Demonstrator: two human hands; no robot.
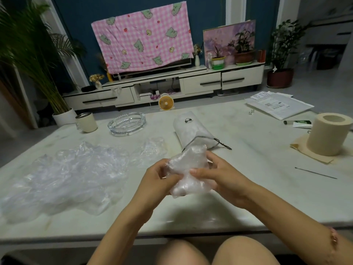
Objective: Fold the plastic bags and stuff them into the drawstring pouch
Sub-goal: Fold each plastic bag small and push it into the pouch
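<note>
A crumpled clear plastic bag (186, 169) is held above the table's near middle. My left hand (156, 180) grips its left side and my right hand (215, 175) pinches its right side, thumb on top. Just behind it lies the white drawstring pouch (191, 129), its mouth with the black cord turned toward me and partly hidden by the held bag; clear plastic shows inside it. A big loose heap of clear plastic bags (63, 176) spreads over the table's left. One smaller crumpled bag (150, 150) lies between the heap and the pouch.
On the pale table (257, 150) stand a glass ashtray (127, 123) and a cup (86, 122) at the back left. A paper roll (327, 134) on a napkin, a thin metal pick (315, 173), a tube and papers (278, 105) occupy the right.
</note>
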